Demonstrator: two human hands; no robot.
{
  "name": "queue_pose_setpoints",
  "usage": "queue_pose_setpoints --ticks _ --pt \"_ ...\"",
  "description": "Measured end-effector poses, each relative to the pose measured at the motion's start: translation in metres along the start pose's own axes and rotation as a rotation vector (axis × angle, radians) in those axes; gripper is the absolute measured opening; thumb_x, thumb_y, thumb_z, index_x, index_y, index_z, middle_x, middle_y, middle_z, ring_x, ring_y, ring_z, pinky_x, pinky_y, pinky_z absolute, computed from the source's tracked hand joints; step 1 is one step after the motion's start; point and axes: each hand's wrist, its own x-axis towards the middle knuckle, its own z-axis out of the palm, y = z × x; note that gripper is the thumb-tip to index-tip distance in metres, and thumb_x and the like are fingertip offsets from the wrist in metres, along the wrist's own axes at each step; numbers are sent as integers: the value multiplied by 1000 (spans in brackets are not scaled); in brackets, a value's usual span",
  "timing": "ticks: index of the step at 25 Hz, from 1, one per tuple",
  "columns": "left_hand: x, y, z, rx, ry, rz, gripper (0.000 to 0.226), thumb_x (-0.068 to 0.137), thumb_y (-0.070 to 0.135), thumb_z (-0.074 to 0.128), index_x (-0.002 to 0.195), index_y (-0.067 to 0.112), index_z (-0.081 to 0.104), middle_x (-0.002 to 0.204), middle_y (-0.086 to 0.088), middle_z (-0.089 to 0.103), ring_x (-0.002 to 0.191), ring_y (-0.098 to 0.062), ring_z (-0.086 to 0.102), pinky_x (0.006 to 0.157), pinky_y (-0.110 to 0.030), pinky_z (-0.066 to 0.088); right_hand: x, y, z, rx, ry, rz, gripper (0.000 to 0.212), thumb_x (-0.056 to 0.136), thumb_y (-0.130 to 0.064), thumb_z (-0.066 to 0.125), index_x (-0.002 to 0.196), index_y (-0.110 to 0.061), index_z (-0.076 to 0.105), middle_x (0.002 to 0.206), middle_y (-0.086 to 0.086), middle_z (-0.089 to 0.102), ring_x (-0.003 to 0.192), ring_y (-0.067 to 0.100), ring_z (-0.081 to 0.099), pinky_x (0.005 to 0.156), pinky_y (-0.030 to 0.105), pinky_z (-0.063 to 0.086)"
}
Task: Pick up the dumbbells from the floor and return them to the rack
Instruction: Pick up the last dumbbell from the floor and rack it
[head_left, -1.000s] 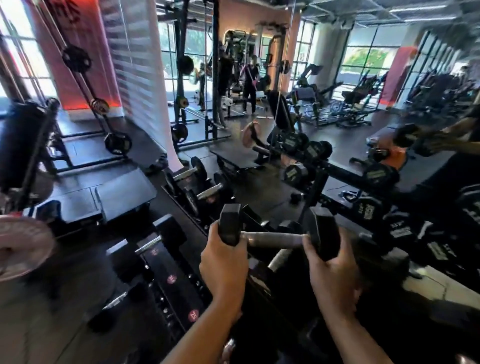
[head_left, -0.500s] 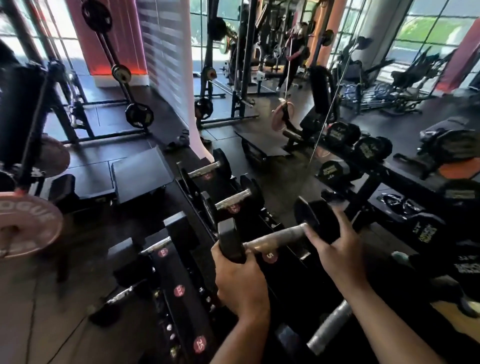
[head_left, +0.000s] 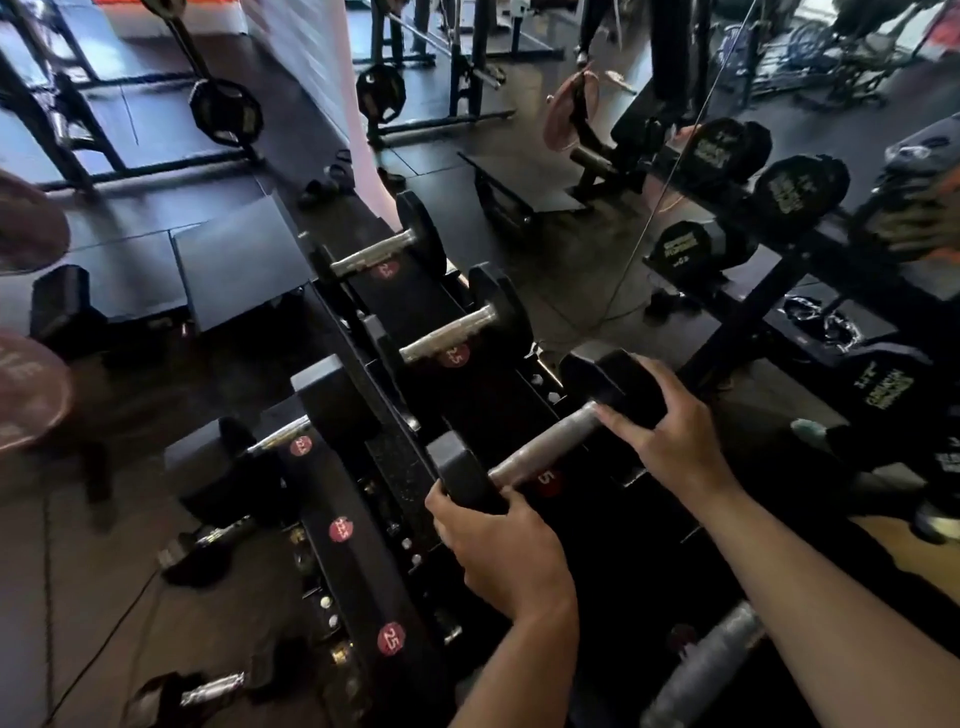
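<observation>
A black hex dumbbell (head_left: 545, 452) with a steel handle lies across the top tier of the black dumbbell rack (head_left: 363, 519), over a red weight label. My left hand (head_left: 498, 545) grips its near head from below. My right hand (head_left: 670, 431) is wrapped around its far head, fingers touching the handle end. Two more dumbbells sit racked farther along the same tier, the nearer dumbbell (head_left: 452, 332) and the farther dumbbell (head_left: 379, 249). Another dumbbell (head_left: 291, 436) rests on the lower tier to the left.
A mirror on the right reflects the rack and dumbbells (head_left: 779, 192). Small dumbbells (head_left: 208, 691) lie low at the rack's left foot. Flat black platforms (head_left: 234, 265), plate-loaded racks (head_left: 223, 114) and pink weight plates (head_left: 26, 389) stand on the dark rubber floor to the left.
The dumbbell came down from chest height onto the rack's top tier, turning from level to angled along the slot. Both hands stayed on its heads. My view tilted downward.
</observation>
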Motion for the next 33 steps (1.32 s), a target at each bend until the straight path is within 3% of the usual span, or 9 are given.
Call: queue_pose_setpoints --ticks 2,5,8,13,16,18,23,28,33 --pt "3 -12 6 25 10 -5 51 87 19 73 127 27 43 111 6 59 77 -6 63 60 -20 39 -3 18 12 21 -5 28 53 82 -26 82 129 -30 60 116 -23 66 110 -8 60 93 15 48" --pt "0 -26 9 27 30 -14 54 86 20 74 127 32 41 113 10 56 75 3 58 60 -13 33 -5 34 18 27 -35 30 52 82 -26 81 128 -36 58 116 -20 67 110 -2 63 90 18 50" --pt "-8 -30 9 15 37 -21 57 86 22 74 130 35 40 119 11 55 78 9 58 62 -12 33 -4 39 13 9 -68 82 48 78 -22 82 116 -40 57 104 -20 68 99 -2 65 80 17 53" --pt "-8 -35 11 6 50 -13 56 87 23 72 133 32 41 124 7 57 92 -9 62 65 -13 35 5 39 9 -72 -106 81 47 72 -26 84 102 -33 49 90 -12 68 83 -3 66 68 12 52" --pt "-7 -34 13 -10 63 -17 55 88 24 71 133 34 39 123 7 58 95 -12 65 74 -23 41 6 38 12 -70 -62 71 45 74 -45 81 101 -30 49 88 -13 67 81 -3 66 66 12 50" --pt "-9 -36 14 -19 77 -21 57 88 24 70 134 36 38 124 6 59 96 -11 65 76 -21 41 5 38 14 -54 -59 80 47 76 -54 77 107 -30 51 92 -14 68 84 -2 66 70 16 53" --pt "-9 -36 16 -66 108 4 71 88 20 71 143 46 34 130 9 62 103 -6 64 62 3 35 3 39 14 -51 -46 57 54 79 -49 75 128 -36 56 106 -16 68 99 4 66 87 24 55" --pt "-9 -36 16 -94 111 -4 72 86 18 74 142 43 38 132 6 59 112 -13 62 75 -10 38 6 42 13 -41 -73 87 52 78 -48 76 125 -34 57 104 -16 67 98 6 66 88 30 56" --pt "-10 -35 7 -113 5 8 75 84 21 77 142 44 36 137 7 55 109 -5 57 67 -6 36 7 41 13 -38 -102 108 51 77 -55 72 122 -40 55 101 -16 67 98 6 66 85 29 56"
